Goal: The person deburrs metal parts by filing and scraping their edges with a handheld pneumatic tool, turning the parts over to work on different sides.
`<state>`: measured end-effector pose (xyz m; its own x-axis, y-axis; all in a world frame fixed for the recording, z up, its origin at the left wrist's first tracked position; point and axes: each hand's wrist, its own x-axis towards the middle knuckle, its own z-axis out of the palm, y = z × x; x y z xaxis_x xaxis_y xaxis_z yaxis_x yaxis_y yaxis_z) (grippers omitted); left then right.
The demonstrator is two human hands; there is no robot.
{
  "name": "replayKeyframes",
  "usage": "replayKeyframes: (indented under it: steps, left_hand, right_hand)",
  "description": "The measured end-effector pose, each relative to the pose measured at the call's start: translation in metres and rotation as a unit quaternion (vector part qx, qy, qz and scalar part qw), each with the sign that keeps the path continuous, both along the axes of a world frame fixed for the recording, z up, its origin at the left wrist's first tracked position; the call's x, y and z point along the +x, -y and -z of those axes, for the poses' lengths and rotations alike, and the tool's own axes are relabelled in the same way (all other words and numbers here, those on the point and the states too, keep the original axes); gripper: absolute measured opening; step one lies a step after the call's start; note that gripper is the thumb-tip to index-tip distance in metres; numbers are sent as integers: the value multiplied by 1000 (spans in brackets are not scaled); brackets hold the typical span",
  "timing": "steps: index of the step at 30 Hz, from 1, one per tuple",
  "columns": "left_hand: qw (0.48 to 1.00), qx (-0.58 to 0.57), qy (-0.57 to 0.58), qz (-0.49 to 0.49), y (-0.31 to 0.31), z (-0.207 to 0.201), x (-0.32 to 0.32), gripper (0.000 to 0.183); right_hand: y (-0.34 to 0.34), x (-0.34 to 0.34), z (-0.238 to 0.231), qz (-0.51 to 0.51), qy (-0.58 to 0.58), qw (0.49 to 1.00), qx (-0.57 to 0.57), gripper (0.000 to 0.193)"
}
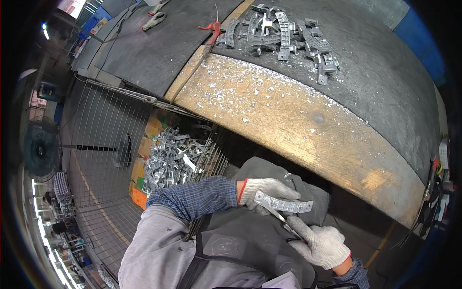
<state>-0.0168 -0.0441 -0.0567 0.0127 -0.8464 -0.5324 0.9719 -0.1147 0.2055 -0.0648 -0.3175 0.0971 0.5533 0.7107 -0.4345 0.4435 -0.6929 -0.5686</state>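
Observation:
My left hand, in a white knitted glove with a red cuff edge, is closed on a curved silver metal casting with a ribbed face. Opposite it, my right hand wears a matching glove and grips a slim hand tool with a narrow metal blade. The blade lies against or just over the casting's left end; whether it touches, I cannot tell. Both hands are above my lap, in front of my dark grey apron. The tool's handle is partly hidden by my right fingers.
Similar castings lie heaped on the workbench's dark mat. Metal flakes litter its wooden edge. A red-handled air gun rests there with its hose. On the left, a wire cage stands near a pile of castings among cardboard.

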Motion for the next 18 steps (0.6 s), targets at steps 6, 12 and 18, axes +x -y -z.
replayKeyframes:
  steps: [6, 12, 18]
  left_hand:
    - [993, 87, 75, -24, 5, -37, 2, 45]
    - [995, 65, 78, -5, -1, -22, 0, 47]
    - [941, -68, -236, -234, 9, -16, -14, 55]
  right_hand:
    - [-6, 6, -24, -32, 65, 996, -60, 65]
    - [-11, 7, -9, -48, 83, 994, -55, 68]
    - [-7, -8, 15, 55, -16, 998, 23, 71]
